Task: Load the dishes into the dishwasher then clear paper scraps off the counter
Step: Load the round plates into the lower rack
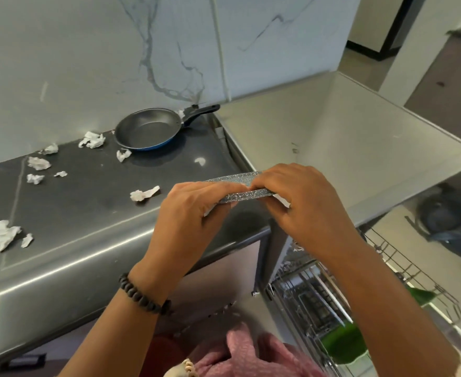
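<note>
Brushed steel counter (93, 240); crumpled paper scraps (6, 234); speckled glossy plate (240, 186)

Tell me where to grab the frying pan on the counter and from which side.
Grip the frying pan by its black handle, which sticks out to the right, toward the wall corner, clear of the paper scraps lying left of the pan. Come from the right and above, probably with the right hand once it frees up.
</note>
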